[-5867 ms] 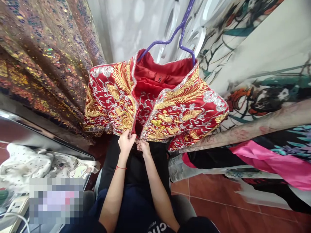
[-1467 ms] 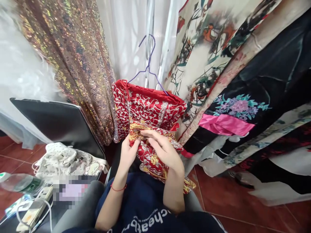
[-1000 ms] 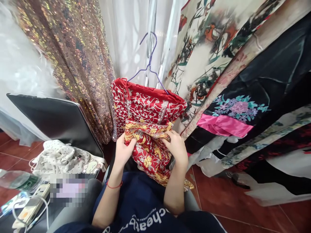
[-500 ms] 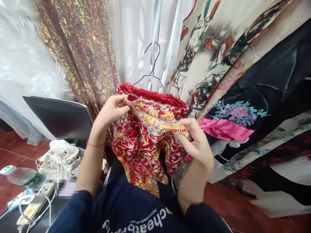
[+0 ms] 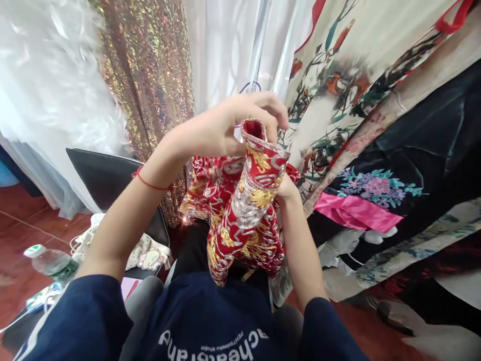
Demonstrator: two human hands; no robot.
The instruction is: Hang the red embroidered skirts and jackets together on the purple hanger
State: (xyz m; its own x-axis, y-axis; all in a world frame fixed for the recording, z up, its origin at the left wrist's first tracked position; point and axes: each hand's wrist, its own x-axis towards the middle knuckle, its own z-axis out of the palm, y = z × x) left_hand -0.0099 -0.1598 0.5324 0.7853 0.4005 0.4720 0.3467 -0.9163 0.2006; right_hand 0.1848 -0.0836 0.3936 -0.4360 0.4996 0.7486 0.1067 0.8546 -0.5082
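A red garment (image 5: 244, 220) embroidered in gold and silver hangs bunched in front of me, over my lap. My left hand (image 5: 229, 125) is raised and pinches the top edge of a folded part of it, fingers curled over the red lining. My right hand (image 5: 287, 188) is mostly hidden behind the cloth and grips it from the right side. Only the top loop of the purple hanger (image 5: 251, 86) shows above my left hand.
A sequinned gold dress (image 5: 150, 75) and white curtain (image 5: 225, 45) hang behind. Printed robes (image 5: 376, 125) with a pink sash (image 5: 353, 213) hang at the right. A black chair (image 5: 108, 180) with a spotted cloth (image 5: 146, 250) and a water bottle (image 5: 50, 260) are at the left.
Both hands have lifted the garment's edge from lap height up toward the hanger. My left hand has moved right and higher, folding the cloth over; the view has tilted upward.
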